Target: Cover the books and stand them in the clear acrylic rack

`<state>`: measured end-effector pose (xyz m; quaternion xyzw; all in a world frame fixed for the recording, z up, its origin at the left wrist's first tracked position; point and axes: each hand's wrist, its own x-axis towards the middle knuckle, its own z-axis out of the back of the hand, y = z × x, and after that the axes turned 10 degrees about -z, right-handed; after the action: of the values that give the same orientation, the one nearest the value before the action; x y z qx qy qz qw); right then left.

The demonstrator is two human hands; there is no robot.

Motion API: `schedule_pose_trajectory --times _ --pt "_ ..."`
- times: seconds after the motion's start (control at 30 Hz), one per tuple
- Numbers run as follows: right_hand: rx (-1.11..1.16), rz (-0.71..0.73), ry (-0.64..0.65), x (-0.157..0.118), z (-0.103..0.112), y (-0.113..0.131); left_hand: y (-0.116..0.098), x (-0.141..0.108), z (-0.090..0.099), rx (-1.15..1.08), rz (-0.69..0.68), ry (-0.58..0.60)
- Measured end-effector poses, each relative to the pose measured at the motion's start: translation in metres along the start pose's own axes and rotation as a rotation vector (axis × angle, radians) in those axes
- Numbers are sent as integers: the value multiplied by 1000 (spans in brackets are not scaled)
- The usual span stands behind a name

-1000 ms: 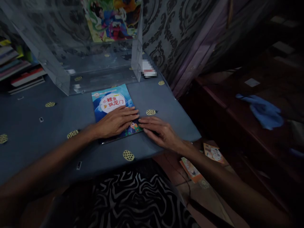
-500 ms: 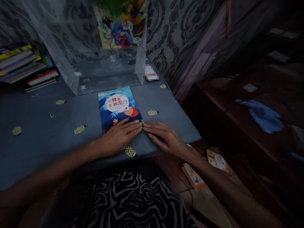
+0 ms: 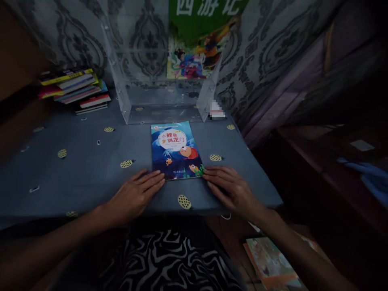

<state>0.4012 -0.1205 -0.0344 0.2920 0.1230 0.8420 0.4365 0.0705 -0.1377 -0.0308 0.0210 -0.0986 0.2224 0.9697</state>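
The blue picture book [image 3: 176, 149] lies flat, cover up, just beyond and between my two hands, its title at the end farther from me. My left hand [image 3: 135, 194] is palm down with the fingers stretched out side by side, their tips over the book's near left corner. My right hand [image 3: 232, 188] comes in from the other side, fingers extended and close together, a gap beneath them, the tips touching the near right corner. Neither hand is clenched; whether the right fingertips pinch the edge, I cannot tell. Both forearms slant inward from my sides, and my wrists are low over the near part of the surface [image 3: 91, 182]. Beyond my hands and the book stands a clear stand [image 3: 207, 95] with a green book [image 3: 200, 44] upright in it. Far to the left of my left hand is a stack of books [image 3: 79, 87]. Beneath my right forearm, a booklet [image 3: 271, 258] lies on the floor; well to the right, a blue cloth [image 3: 371, 178].
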Motion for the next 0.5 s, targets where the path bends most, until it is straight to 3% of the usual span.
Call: schedule_pose_trajectory --times 0.1,0.3,0.4,0.5 --pt "32 59 61 24 -6 19 -1 -4 -4 -24 41 -29" --pt "135 88 505 81 -36 62 -7 0 -5 -50 74 -117" --pt "146 55 603 107 -44 62 -4 1 -9 -15 58 -168" --pt "105 59 606 132 -50 49 12 0 -27 98 -53 -236"
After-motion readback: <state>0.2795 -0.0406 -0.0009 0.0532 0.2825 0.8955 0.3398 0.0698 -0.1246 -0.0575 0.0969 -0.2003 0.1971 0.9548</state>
